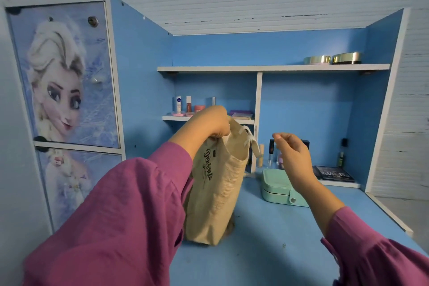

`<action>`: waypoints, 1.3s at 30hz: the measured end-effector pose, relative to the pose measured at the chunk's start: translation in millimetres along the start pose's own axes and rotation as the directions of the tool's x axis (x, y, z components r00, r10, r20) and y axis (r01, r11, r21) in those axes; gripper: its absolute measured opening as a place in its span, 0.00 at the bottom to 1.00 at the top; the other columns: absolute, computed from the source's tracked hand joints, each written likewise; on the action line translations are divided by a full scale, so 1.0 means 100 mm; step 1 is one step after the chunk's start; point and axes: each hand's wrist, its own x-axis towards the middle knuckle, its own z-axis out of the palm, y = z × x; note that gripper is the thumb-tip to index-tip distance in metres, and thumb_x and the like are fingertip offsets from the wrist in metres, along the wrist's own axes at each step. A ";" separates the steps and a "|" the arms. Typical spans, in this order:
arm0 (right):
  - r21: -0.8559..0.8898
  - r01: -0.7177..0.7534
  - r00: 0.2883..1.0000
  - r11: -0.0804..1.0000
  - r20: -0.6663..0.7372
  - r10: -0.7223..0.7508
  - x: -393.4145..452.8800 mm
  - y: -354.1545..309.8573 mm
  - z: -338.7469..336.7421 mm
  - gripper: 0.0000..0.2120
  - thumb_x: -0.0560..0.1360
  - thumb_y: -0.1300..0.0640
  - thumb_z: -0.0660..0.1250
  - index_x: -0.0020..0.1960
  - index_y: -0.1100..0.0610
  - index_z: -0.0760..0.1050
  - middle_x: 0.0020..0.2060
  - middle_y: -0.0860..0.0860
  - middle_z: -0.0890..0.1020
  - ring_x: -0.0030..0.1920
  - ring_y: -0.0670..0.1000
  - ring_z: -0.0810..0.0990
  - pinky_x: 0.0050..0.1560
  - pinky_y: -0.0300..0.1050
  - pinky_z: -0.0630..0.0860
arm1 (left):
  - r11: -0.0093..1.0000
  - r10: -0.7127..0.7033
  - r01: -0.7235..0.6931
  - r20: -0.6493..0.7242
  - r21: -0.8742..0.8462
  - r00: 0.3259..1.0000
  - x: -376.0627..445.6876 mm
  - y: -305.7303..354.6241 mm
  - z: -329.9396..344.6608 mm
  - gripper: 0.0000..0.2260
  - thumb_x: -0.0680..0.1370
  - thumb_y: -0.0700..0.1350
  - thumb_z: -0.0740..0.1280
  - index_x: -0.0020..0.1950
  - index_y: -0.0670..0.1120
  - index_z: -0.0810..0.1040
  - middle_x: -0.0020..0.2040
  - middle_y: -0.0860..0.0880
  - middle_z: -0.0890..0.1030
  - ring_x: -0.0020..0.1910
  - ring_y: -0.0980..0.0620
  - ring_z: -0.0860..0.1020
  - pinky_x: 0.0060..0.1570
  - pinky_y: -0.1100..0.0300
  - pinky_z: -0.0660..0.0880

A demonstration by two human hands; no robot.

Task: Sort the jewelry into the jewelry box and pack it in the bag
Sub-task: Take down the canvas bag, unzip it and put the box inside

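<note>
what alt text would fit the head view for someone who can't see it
A left hand holds a beige bag upright by its top on a blue desk, while the right hand hovers above a closed mint jewelry box. Cosmetics sit on blue shelves behind.

beige bag (216,195) upright on desk; mint jewelry box (278,189) closed beside it.

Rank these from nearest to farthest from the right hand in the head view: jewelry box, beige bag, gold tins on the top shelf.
1. Jewelry box: just below the right hand, on the desk.
2. Beige bag: to its left, gripped by the left hand.
3. Gold tins: far up, on the top shelf.
</note>
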 end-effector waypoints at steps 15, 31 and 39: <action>-0.544 0.038 0.997 0.838 0.079 0.006 0.17 0.18 0.10 0.13 0.76 0.52 0.64 0.58 0.51 0.80 0.43 0.52 0.83 0.45 0.55 0.79 0.46 0.48 0.76 | 0.954 0.291 -0.281 -0.096 0.103 0.952 -0.23 -0.14 0.35 0.15 0.77 0.40 0.62 0.58 0.53 0.81 0.58 0.53 0.81 0.52 0.49 0.79 0.49 0.54 0.77; -0.964 0.063 0.996 0.257 0.079 0.050 0.20 0.64 -0.06 0.16 0.79 0.54 0.54 0.63 0.45 0.73 0.56 0.55 0.76 0.55 0.59 0.76 0.53 0.50 0.70 | 0.935 0.354 -0.348 0.205 -0.063 0.913 -0.21 -0.27 0.55 0.20 0.82 0.42 0.59 0.70 0.62 0.69 0.70 0.55 0.70 0.64 0.52 0.71 0.59 0.59 0.68; -0.935 0.134 0.978 0.329 0.178 0.107 0.17 0.55 -0.18 0.12 0.80 0.52 0.57 0.57 0.55 0.75 0.50 0.55 0.75 0.49 0.58 0.77 0.45 0.46 0.70 | 0.941 0.335 -0.314 0.212 -0.124 0.918 -0.19 -0.31 0.63 0.19 0.81 0.44 0.60 0.70 0.61 0.69 0.68 0.53 0.71 0.63 0.51 0.71 0.64 0.53 0.69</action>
